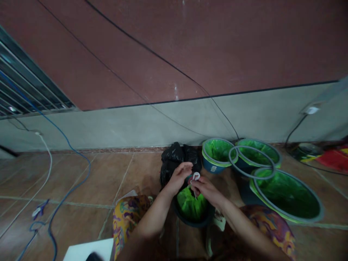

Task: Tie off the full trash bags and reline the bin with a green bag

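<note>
From where I stand, the person sits low on the tiles, patterned cloth [133, 210] over both knees, with a dark bin [196, 224] between them. Bright green plastic [191, 206] fills the bin's mouth, right below the hands. The right hand [206, 190] pinches a white looped strip [196, 176] between thumb and forefinger, just over the plastic. The left hand [179, 177] hovers beside it, fingers close together and loosely curved (I cannot tell whether its thumb meets the strip). Black plastic bags [174, 154] slump against the wall [122, 130], just beyond the left hand. To the right stand three more bins, a small one [213, 168], another beside it [278, 157] and a wide one nearer [320, 208], all lined in green; a loose grey ring [241, 172] lies across their rims.
</note>
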The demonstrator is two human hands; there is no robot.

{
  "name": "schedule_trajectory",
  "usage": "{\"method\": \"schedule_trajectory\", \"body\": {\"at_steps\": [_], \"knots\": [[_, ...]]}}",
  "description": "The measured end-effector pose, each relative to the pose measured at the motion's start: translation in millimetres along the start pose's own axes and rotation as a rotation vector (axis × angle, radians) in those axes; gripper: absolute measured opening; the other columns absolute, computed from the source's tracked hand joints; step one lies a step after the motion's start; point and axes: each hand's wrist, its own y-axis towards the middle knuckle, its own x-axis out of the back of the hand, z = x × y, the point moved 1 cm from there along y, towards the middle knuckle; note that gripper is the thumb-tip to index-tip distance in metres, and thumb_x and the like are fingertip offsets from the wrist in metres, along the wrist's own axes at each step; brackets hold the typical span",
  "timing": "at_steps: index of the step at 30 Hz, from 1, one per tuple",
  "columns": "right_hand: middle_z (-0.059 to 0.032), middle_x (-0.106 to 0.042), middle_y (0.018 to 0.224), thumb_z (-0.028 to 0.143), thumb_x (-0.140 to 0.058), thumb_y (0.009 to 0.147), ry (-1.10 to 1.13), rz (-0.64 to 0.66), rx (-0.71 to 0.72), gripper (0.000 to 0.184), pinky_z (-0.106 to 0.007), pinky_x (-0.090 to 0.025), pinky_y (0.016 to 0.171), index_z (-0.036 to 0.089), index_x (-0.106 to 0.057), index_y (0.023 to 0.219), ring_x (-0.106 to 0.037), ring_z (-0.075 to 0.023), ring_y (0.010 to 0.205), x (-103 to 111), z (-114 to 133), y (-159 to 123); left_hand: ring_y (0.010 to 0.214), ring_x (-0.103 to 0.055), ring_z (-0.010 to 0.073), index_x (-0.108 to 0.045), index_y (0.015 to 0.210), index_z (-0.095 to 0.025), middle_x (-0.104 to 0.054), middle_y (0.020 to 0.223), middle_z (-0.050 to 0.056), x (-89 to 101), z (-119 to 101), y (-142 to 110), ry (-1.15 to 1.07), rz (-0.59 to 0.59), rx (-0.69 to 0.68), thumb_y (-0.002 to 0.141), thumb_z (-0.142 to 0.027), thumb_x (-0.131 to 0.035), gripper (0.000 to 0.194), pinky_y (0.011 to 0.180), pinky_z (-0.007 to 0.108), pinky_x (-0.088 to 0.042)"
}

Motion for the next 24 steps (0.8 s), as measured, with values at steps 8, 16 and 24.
{"method": "schedule_trajectory", "body": {"at_steps": [8, 16, 24], "knots": [[0.0069, -0.047, 0.053, 0.041, -0.069, 0.071, 0.211, -0.022, -0.04, 0.025, -0.023, -0.034, 0.047, 0.018, -0.061, 0.077, -0.039, -0.0072, 0.047, 29, 18, -1, 0.094, -0.062, 0.0201, -0.072, 0.09, -0.016, -0.072, 0.093, 0.004, -0.3, 63, -2, 0.046, 0.381, 0.141, 0.08, -0.034, -0.057, 0.025, 0.097, 0.035, -0.043], [0.0093, -0.044, 0.05, 0.04, -0.072, 0.064, 0.272, -0.367, -0.043, 0.045, -0.024, -0.035, 0.047, 0.018, -0.064, 0.102, -0.039, -0.008, 0.046, 61, 9, -16, 0.073, -0.058, 0.0155, -0.059, 0.069, -0.017, -0.064, 0.071, 0.003, -6.7, 76, 9, -0.038, -0.004, 0.153, 0.081, -0.053, -0.057, 0.037, 0.079, 0.029, -0.047], [0.0064, -0.055, 0.055, 0.033, -0.061, 0.072, -0.035, -0.074, 0.023, 0.03, -0.023, -0.037, 0.049, 0.017, -0.067, 0.096, -0.046, -0.0079, 0.048, 32, 31, -2, 0.055, -0.04, 0.0103, -0.064, 0.07, -0.017, -0.051, 0.058, -0.002, -20.4, 86, 8, 0.178, 0.336, 0.081, 0.082, -0.036, -0.055, 0.024, 0.057, 0.026, -0.035]]}}
